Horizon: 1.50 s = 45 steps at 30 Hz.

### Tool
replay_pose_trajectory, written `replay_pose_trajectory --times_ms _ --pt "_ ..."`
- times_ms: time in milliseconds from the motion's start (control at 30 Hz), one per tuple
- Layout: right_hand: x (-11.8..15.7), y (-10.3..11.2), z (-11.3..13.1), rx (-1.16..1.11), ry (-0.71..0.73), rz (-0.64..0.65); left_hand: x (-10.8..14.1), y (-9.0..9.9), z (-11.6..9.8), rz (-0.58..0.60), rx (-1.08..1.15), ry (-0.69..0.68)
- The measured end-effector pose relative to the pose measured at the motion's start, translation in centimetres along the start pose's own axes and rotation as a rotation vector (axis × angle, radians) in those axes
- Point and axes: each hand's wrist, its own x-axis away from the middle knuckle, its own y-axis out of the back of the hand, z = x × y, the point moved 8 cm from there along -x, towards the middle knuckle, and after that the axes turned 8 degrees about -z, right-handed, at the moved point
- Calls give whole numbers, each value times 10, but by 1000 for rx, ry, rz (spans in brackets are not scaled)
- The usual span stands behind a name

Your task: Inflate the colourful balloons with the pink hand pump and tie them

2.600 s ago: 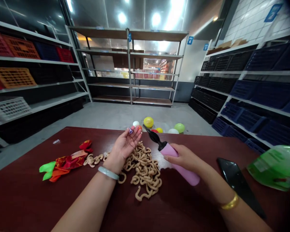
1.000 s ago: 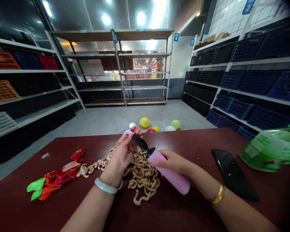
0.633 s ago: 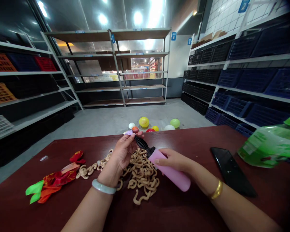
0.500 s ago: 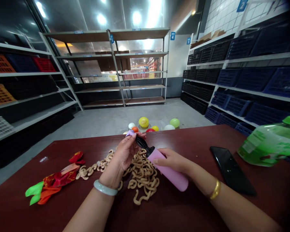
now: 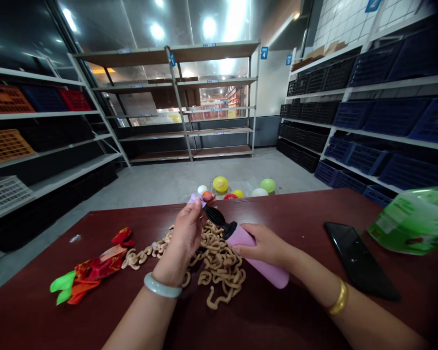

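My right hand [image 5: 260, 244] is wrapped round a pink balloon hand pump [image 5: 272, 273], tilted with its ribbed black nozzle [image 5: 216, 216] up and to the left. At the nozzle's tip my left hand [image 5: 185, 232] pinches a limp purple balloon [image 5: 196, 198]; its fingers partly hide where balloon and tip meet. Beneath both hands lies a pile of curled tan snack-like pieces [image 5: 222, 265] on the dark red table [image 5: 284, 321]. Left of the pile are several flat balloons [image 5: 98, 266] in red, orange and green.
A black phone [image 5: 359, 260] and a green-and-clear pouch [image 5: 412, 221] rest on the table's right side. Inflated balloons, one a yellow balloon [image 5: 220, 184], lie on the floor beyond the table. Shelves with blue crates [image 5: 365, 159] line the right wall; metal racks [image 5: 219, 131] stand behind.
The whole view has shifted slightly, so things appear a little further right. Both hands keep their holds on the pump and the purple balloon.
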Motion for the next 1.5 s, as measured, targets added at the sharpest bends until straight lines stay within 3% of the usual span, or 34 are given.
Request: replay_pose_trajectory --times_ms 433,733,1233,1500 --pt "1 -5 -6 9 -21 42 -1 -1 -8 -14 92 -101" --pt "-2 -3 -8 -52 -17 25 1 -9 -7 43 160 -43" --pt "0 -4 -6 46 -33 50 -7 8 -11 -115 199 -49" --pt "0 -5 -9 46 -30 50 -3 1 -7 -67 168 -30"
